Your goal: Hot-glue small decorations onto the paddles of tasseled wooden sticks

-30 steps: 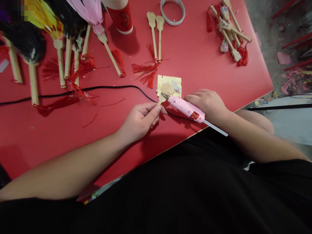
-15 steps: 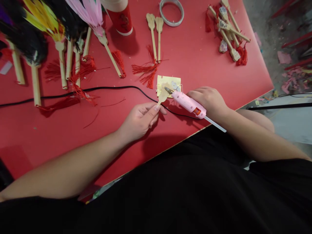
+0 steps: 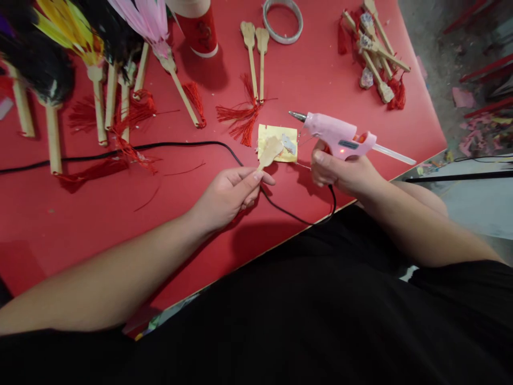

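Note:
Pinched between thumb and fingers of my left hand is a flat wooden fan handle, its wide scalloped end pointing away from me. That end is over a yellow paper square with a grey-white blob on it. My right hand is wrapped round the grip of a pink hot glue gun. Its metal nozzle points left, apart from the handle, and a small red light glows on its side. A clear glue stick sticks out of the back.
Feather fans with wooden handles and red tassels lie at left. Behind are a red paper cup, two wooden handles and a tape roll. More handles are piled at right. A black cord crosses the red table.
The glue gun's nozzle has lifted off the wooden handle and moved right and away. The gun has turned from pointing down to nearly level. My left hand has hardly moved.

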Demonstrator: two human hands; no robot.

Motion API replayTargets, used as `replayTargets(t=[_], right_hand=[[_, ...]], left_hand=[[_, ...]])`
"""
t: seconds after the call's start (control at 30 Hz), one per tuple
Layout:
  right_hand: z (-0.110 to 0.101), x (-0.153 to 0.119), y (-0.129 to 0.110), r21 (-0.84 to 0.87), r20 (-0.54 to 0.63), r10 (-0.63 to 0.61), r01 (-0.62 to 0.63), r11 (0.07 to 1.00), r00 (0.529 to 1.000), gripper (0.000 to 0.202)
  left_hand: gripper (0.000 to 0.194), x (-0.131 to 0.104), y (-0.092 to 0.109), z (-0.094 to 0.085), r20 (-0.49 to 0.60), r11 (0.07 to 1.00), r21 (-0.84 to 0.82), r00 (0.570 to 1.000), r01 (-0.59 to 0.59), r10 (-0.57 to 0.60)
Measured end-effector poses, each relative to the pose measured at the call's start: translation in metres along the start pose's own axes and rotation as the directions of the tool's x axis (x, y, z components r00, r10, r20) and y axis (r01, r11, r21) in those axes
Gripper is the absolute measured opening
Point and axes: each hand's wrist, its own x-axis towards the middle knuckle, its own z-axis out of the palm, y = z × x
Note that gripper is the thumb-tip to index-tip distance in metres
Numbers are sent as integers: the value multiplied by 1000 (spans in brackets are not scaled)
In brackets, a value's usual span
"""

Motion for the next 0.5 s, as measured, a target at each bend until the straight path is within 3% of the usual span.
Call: replayTargets(t=[0.07, 0.2, 0.33, 0.5], right_hand=[[4, -2, 0, 268, 157, 39, -80, 960, 987, 67], [6, -3, -2, 418, 308, 53, -185, 890, 950, 62], [5, -4, -3, 454, 328, 16, -173, 874, 944, 58], [4, -2, 4, 373, 289, -24, -90, 924, 957, 60]], left_hand=[[46, 0, -1, 0, 3, 1000, 14, 1000, -1, 1], [46, 0, -1, 0, 9, 1000, 28, 1000, -10, 10], [45, 0, 1, 0, 23, 999, 45, 1000, -15, 14], [44, -1, 0, 0, 16, 1000, 21, 1000, -9, 9]])
